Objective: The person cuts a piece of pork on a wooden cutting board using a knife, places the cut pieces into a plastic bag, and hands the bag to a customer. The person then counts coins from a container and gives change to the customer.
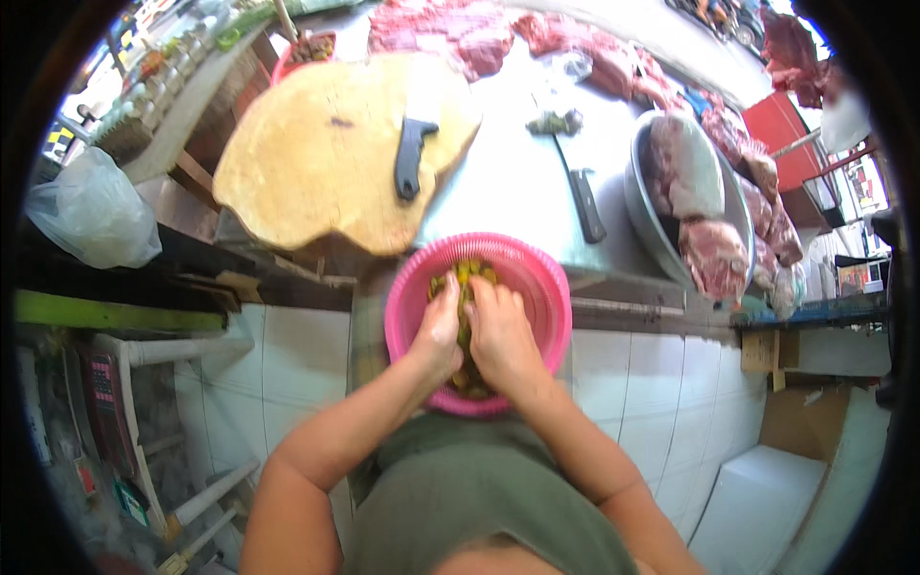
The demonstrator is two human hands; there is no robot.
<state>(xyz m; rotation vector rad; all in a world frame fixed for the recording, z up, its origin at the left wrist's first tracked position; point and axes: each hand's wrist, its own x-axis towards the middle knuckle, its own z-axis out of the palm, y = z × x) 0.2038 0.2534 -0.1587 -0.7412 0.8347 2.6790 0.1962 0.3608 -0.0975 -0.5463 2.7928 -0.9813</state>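
A pink plastic basket point(558, 316) with ribbed sides sits close in front of my body. Small green-yellow pieces point(468, 270) lie inside it, too blurred for me to name their kind. Both hands are down in the basket, side by side, with some of the pieces between them. My left hand point(443, 321) is seen edge-on, its fingers pointing away from me and closed against the pieces. Beside it, my right hand point(500, 326) shows its back, with the fingers bent over the pieces. Both palms are hidden.
Beyond the basket, a thick wooden chopping block point(287, 163) carries a black-handled cleaver point(410, 158). Another black-handled knife point(585, 201) lies on the metal table point(517, 201). Raw meat point(441, 34) lines the far side. A metal basin point(644, 225) at right holds meat. A plastic bag point(96, 211) hangs left.
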